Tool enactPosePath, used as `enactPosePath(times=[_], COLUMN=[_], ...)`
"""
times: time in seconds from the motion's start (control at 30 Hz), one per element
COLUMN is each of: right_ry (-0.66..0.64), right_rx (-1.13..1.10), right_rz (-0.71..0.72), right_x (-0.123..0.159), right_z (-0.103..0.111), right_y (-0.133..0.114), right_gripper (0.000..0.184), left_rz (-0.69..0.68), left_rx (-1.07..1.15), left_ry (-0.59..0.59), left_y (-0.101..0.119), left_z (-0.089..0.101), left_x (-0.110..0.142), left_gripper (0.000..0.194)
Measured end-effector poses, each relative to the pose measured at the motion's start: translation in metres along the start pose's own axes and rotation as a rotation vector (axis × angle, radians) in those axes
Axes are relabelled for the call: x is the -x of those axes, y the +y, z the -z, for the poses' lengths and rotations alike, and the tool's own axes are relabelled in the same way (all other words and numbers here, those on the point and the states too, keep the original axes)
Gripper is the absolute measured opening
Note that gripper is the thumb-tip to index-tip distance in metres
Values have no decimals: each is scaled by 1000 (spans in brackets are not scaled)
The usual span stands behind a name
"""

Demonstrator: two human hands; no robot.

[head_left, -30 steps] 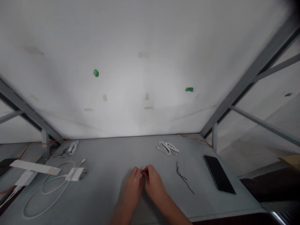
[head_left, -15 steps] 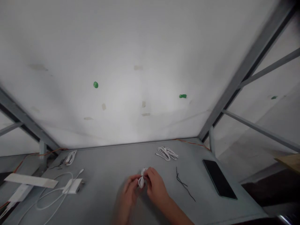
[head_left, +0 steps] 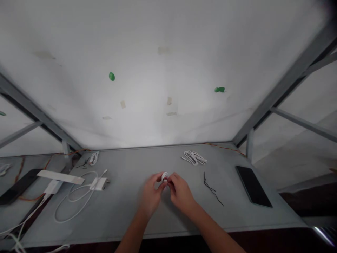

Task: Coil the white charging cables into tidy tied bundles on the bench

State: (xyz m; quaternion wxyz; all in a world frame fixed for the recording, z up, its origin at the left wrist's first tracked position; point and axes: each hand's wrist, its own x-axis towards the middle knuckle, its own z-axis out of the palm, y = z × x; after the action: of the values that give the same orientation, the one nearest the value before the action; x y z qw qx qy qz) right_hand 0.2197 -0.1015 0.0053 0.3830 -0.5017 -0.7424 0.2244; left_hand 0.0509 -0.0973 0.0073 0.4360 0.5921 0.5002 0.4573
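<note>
A small coiled white cable [head_left: 164,175] is held up between my two hands, over the middle of the grey table. My left hand [head_left: 151,192] pinches its left side with thumb and fingers. From the other side my right hand [head_left: 182,191] has its fingertips closed at the coil's edge; whether a tie is between them is too small to tell. Several thin black twist ties [head_left: 210,188] lie to the right of my right hand. Behind them rests another white cable [head_left: 194,157], loosely looped.
A black phone [head_left: 253,186] lies at the right. On the left are a white charger [head_left: 98,184] with its cable, a long white strip [head_left: 61,176] and a bundled white cable [head_left: 93,158]. Grey metal posts [head_left: 250,147] flank the table [head_left: 126,165] before a white wall.
The coil has turned in my hands, and its end now faces me; the dark tie round it no longer shows clearly. My view has shifted down and left.
</note>
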Motion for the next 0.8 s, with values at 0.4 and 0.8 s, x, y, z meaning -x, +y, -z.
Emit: enactPosePath(times=[0.4,0.8], right_ry=[19,-164], right_rx=[-160,-520], right_rz=[-101,-657], right_x=[-13,-32], right_z=[-10,-16], right_y=[1,15], right_gripper=[19,13], left_rz=[-108,-225], left_rx=[-159,-249], left_ry=[22,-129], left_y=[-8,-3], left_z=[4,3], left_x=[8,29], left_gripper=[17,31])
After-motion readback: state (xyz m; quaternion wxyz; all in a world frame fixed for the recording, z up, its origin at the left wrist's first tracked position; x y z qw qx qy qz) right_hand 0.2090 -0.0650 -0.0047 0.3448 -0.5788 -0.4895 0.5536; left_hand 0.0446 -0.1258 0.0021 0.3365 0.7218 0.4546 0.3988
